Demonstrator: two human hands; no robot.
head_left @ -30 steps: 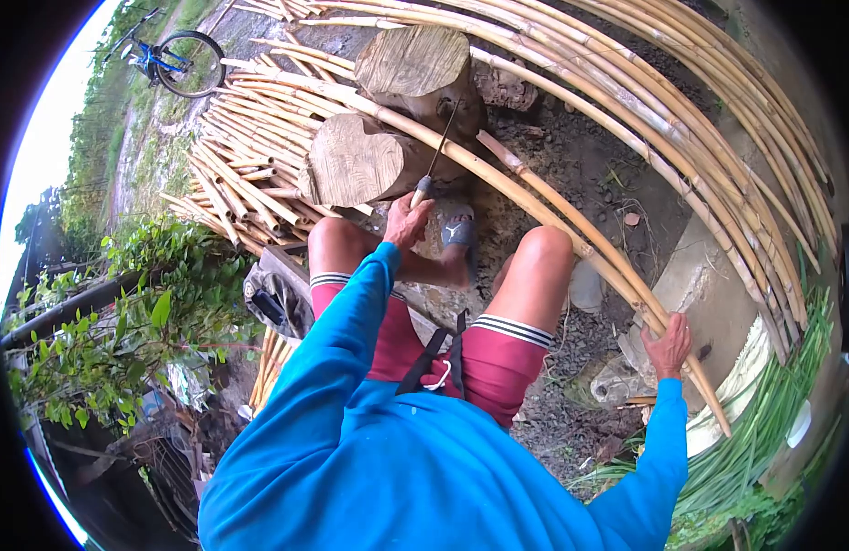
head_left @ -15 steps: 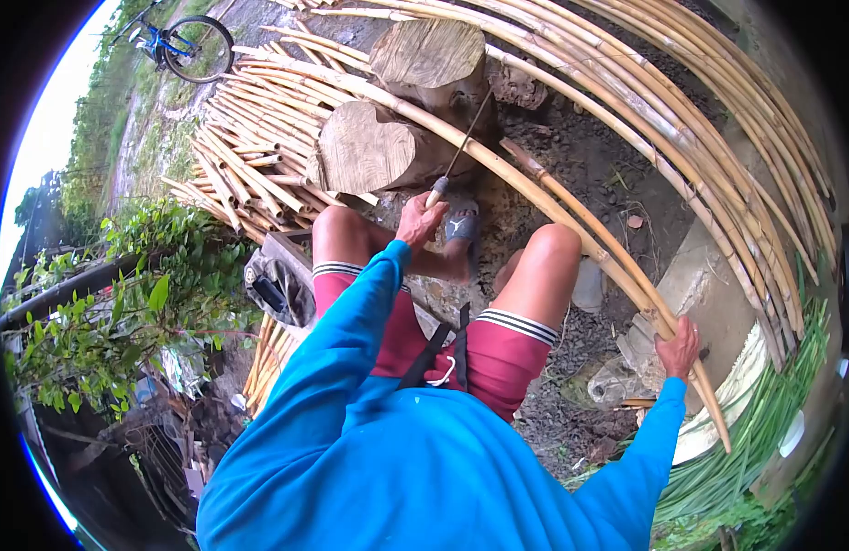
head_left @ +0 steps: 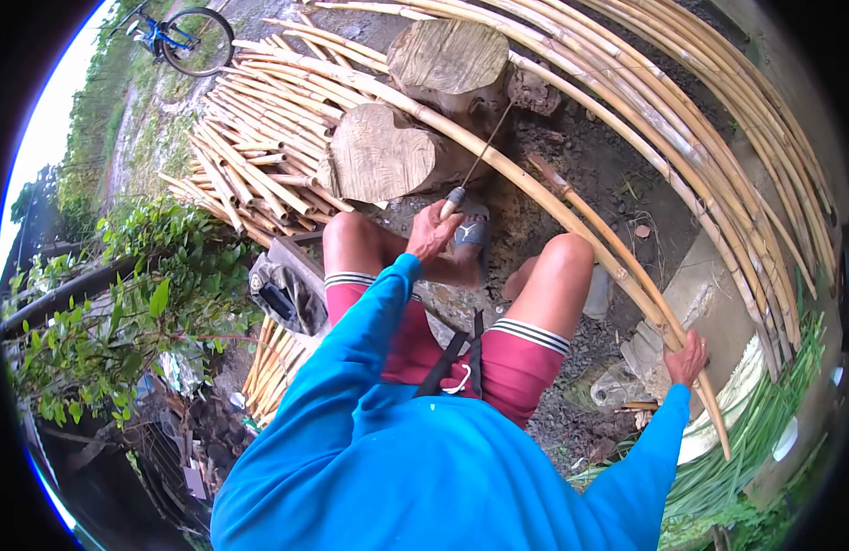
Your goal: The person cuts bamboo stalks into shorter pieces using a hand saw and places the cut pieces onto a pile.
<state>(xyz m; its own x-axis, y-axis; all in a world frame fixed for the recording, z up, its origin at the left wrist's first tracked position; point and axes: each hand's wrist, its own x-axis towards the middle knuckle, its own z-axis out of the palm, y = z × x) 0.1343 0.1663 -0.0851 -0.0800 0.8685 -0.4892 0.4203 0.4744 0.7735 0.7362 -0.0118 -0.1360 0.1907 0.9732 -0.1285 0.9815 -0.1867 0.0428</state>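
Head view: your left hand (head_left: 431, 231) has its grip wrapped tight round the handle (head_left: 454, 200) of a long, thin blade (head_left: 481, 158), and the blade slants up across a long pole (head_left: 539, 193). I can't tell if the edge bites into the pole or just lies over it. Your right hand (head_left: 687, 358) has a narrow grip round the pole close to its near end, at the spot where a shorter piece (head_left: 617, 241) comes in beside it. I can't tell if the two are joined there. The pole goes from your right hand, past your bent right knee (head_left: 569, 257), then between the two tree stumps (head_left: 447, 57) and on towards the heap of sticks (head_left: 259, 129).

The step in hand looks like using the blade on the pole, with your right hand there to stop it rolling. I think the next move calls for a firm hold at the near end and a slow, straight stroke, well away from your right knee and your foot (head_left: 470, 234). The pole could spring, so don't go slack
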